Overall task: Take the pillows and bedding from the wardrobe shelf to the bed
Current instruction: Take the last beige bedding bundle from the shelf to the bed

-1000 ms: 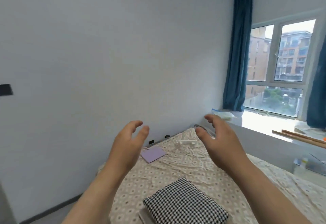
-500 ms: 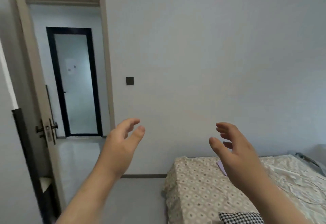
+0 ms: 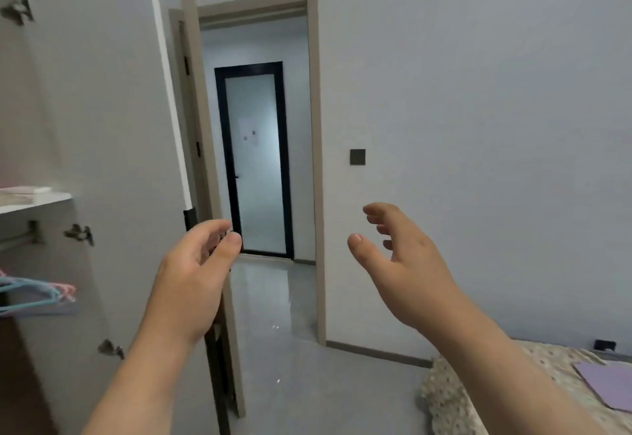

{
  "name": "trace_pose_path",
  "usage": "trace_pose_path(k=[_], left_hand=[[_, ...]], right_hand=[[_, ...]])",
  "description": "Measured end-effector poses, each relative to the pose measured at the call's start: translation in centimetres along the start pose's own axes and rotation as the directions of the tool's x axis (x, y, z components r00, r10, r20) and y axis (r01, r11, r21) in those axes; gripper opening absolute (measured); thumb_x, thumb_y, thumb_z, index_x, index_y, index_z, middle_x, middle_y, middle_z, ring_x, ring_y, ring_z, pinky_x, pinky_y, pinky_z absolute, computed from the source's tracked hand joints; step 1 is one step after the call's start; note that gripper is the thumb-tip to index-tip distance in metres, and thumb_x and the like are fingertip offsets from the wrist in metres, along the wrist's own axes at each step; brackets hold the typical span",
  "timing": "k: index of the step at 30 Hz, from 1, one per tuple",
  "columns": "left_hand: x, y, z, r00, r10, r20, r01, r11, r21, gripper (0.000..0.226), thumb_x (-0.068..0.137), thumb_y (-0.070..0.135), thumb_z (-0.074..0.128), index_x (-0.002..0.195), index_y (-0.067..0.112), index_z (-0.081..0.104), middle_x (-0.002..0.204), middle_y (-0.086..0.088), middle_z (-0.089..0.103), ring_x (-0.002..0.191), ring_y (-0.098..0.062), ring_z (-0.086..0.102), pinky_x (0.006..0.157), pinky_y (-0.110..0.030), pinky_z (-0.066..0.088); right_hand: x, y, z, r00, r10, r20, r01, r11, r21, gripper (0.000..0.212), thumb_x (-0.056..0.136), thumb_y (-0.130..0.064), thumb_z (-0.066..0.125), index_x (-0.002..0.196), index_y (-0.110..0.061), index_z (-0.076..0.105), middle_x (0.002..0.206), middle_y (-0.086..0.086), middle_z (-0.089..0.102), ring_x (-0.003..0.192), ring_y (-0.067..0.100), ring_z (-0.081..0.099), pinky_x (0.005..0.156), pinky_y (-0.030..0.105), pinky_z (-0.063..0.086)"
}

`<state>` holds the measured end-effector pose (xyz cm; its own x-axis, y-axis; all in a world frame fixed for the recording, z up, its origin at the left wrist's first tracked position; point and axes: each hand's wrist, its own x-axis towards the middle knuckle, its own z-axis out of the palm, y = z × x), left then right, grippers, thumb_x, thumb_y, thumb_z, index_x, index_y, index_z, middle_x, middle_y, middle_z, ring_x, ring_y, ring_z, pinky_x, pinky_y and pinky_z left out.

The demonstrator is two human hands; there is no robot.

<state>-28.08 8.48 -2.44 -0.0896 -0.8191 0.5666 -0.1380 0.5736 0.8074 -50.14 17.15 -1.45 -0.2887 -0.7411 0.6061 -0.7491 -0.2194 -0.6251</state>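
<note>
Head view: left hand (image 3: 191, 277), right hand (image 3: 407, 263) empty, fingers spread; wardrobe shelf (image 3: 34, 200) far left; bed (image 3: 448, 397) lower right.

Open air is seen between the left hand (image 3: 191, 280) and the right hand (image 3: 407, 270), both raised and empty. The wardrobe shelf (image 3: 34, 200) at far left is flanked by the open wardrobe door (image 3: 113, 147). The room door (image 3: 219, 297) stands ajar behind it. The bed (image 3: 444, 397) corner blocks the lower right.
</note>
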Motion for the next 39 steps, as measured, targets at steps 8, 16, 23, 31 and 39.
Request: trace_pose_path(k=[8, 16, 23, 31, 39], left_hand=[[2.2, -2.7, -10.2, 0.954, 0.005, -0.3, 0.086, 0.953, 0.291, 0.045, 0.083, 0.046, 0.057, 0.12, 0.021, 0.063, 0.113, 0.003, 0.066, 0.111, -0.012, 0.058, 0.086, -0.02, 0.04], [4.1, -3.9, -16.5, 0.82, 0.078, -0.567, 0.24, 0.853, 0.464, 0.018, 0.094, 0.027, 0.056, 0.111, 0.03, 0.06, 0.105, 0.023, 0.059, 0.103, 0.007, 0.052, 0.084, -0.014, 0.038], [6.7, -4.4, -18.0, 0.69, 0.159, -0.706, 0.385, 0.745, 0.544, 0.028, 0.093, 0.029, 0.055, 0.121, 0.026, 0.061, 0.118, 0.01, 0.061, 0.116, -0.009, 0.053, 0.091, -0.025, 0.036], [7.8, -5.7, -20.9, 0.566, 0.206, -0.798, 0.507, 0.676, 0.534, 0.029, 0.093, 0.035, 0.058, 0.12, 0.025, 0.062, 0.121, 0.008, 0.062, 0.117, -0.009, 0.053, 0.09, -0.026, 0.037], [9.8, -8.2, -28.3, 0.493, 0.232, -0.838, 0.56, 0.653, 0.51, 0.032, 0.09, 0.041, 0.058, 0.12, 0.029, 0.061, 0.124, 0.009, 0.061, 0.12, -0.011, 0.053, 0.097, -0.032, 0.04]], right_hand=[[6.0, -3.7, 12.6, 0.967, -0.155, 0.202, 0.105, 0.966, 0.236, 0.053, 0.089, -0.05, 0.049, 0.139, -0.034, 0.04, 0.137, -0.017, 0.046, 0.126, 0.008, 0.044, 0.101, 0.03, 0.039], [11.8, -7.7, 24.0, 0.855, -0.385, 0.346, 0.193, 0.857, 0.478, 0.055, 0.09, -0.05, 0.05, 0.141, -0.034, 0.038, 0.143, -0.014, 0.044, 0.132, 0.007, 0.04, 0.108, 0.035, 0.038], [17.2, -10.2, 30.5, 0.736, -0.549, 0.397, 0.228, 0.753, 0.617, 0.055, 0.091, -0.048, 0.051, 0.142, -0.033, 0.036, 0.145, -0.012, 0.043, 0.13, 0.008, 0.04, 0.101, 0.028, 0.036], [19.7, -13.8, 37.6, 0.641, -0.652, 0.404, 0.19, 0.646, 0.74, 0.047, 0.09, -0.042, 0.055, 0.134, -0.03, 0.046, 0.134, -0.01, 0.051, 0.124, 0.011, 0.046, 0.097, 0.03, 0.039], [21.2, -19.2, 45.2, 0.62, -0.663, 0.42, 0.188, 0.645, 0.741, 0.053, 0.09, -0.047, 0.053, 0.139, -0.031, 0.041, 0.145, -0.009, 0.046, 0.132, 0.013, 0.042, 0.1, 0.033, 0.038]])
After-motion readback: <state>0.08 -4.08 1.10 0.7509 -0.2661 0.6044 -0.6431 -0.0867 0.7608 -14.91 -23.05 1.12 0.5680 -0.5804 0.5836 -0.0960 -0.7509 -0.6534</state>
